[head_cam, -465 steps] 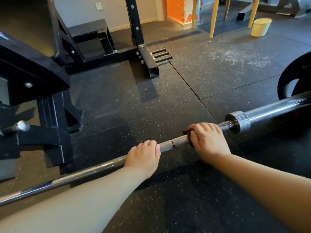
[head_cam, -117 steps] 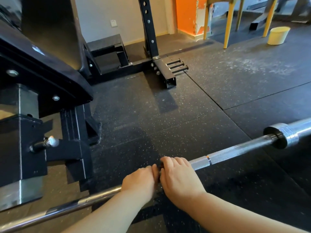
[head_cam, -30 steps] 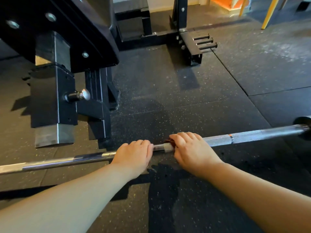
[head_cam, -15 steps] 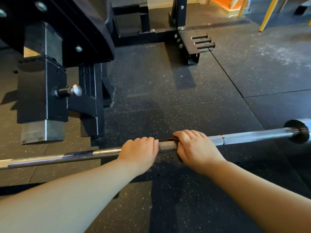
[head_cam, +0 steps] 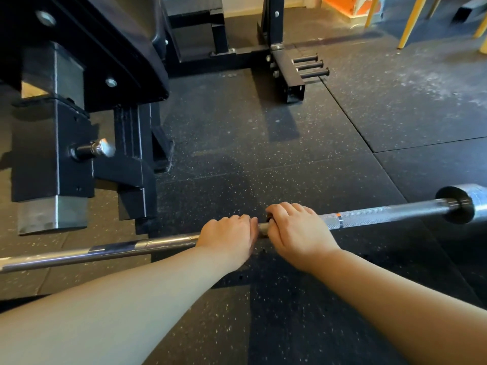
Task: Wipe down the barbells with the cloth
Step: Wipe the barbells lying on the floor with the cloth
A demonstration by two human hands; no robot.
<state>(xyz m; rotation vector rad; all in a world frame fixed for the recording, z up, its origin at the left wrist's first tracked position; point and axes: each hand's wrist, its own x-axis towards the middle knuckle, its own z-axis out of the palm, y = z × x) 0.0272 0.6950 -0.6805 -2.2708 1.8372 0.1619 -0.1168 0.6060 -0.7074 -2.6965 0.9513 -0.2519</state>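
Barbell (head_cam: 118, 248): stretches left to right across the near scene.
Left hand (head_cam: 228, 237): fingers curled over the bar, gripping it.
Cloth (head_cam: 269, 216): dark edge showing under the right fingers.
Right hand (head_cam: 297, 230): grips cloth round bar, closer to left hand than before.

Open rubber floor (head_cam: 237, 133) lies beyond the barbell (head_cam: 382, 214); the black rack frame (head_cam: 131, 154) stands close behind its left stretch.

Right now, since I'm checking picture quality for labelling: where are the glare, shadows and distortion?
Head view: glare streaks the barbell left of the left hand; a shadow darkens the floor below both hands; wide-angle distortion tilts the rack; the cloth under the right hand is barely visible.
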